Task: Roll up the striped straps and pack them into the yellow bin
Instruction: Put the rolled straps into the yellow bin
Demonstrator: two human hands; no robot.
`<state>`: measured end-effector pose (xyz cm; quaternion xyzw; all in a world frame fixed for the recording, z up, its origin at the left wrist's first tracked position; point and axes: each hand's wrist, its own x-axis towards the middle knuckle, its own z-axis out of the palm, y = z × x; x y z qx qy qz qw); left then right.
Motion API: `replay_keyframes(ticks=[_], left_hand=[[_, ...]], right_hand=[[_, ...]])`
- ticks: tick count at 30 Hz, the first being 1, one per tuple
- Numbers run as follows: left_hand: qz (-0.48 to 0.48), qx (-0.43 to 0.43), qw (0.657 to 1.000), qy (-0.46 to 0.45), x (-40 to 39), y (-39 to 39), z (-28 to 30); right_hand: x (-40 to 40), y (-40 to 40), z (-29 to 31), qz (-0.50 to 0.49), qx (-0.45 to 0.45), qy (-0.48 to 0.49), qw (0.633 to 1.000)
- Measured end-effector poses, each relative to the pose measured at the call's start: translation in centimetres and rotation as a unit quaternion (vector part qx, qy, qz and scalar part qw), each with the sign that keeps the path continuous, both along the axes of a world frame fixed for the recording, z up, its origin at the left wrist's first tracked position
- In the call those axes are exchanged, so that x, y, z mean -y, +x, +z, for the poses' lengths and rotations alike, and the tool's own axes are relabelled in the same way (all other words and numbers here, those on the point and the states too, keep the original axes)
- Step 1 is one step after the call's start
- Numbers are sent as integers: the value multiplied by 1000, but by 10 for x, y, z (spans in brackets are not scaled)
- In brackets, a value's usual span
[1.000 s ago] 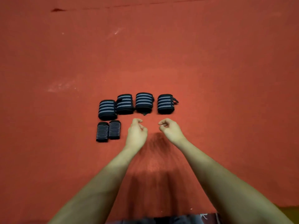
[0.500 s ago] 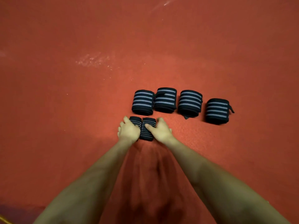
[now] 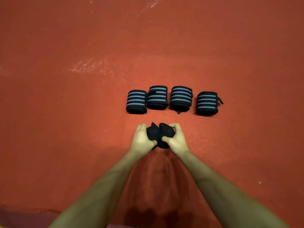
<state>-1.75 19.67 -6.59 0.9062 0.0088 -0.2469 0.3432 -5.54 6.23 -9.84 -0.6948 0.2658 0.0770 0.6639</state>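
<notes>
Several large rolled straps, black with grey stripes, lie in a row on the red floor: the leftmost [image 3: 136,101], two in the middle, and the rightmost [image 3: 207,103]. Just in front of that row my left hand [image 3: 142,139] grips one small black roll [image 3: 152,133], and my right hand [image 3: 176,139] grips a second small roll [image 3: 166,131]. The two small rolls touch each other between my hands and are lifted and turned, so their stripes are hidden. The yellow bin is not in view, apart from a thin yellow sliver at the bottom left corner.
The red floor [image 3: 82,129] stretches all around, with pale scuff marks [image 3: 88,67] to the far left of the row. A darker strip [image 3: 24,216] runs along the bottom left edge.
My hands came from the empty floor onto the two small rolls, closed round them and lifted them off the floor. The view shifted left, so the row sits further right.
</notes>
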Motion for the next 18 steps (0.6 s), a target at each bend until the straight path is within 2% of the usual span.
replay_keyframes(ticks=[6, 9, 15, 18], left_hand=[[-152, 29, 987, -42, 68, -40, 19], [-209, 30, 976, -58, 120, -57, 36], [-393, 58, 916, -63, 240, -111, 56], [-441, 69, 892, -76, 293, -148, 62]], right_hand=[[78, -66, 36, -9, 38, -23, 999], [126, -102, 52, -44, 46, -53, 997], [217, -193, 66, -180, 57, -123, 974], [254, -242, 76, -257, 51, -162, 952]])
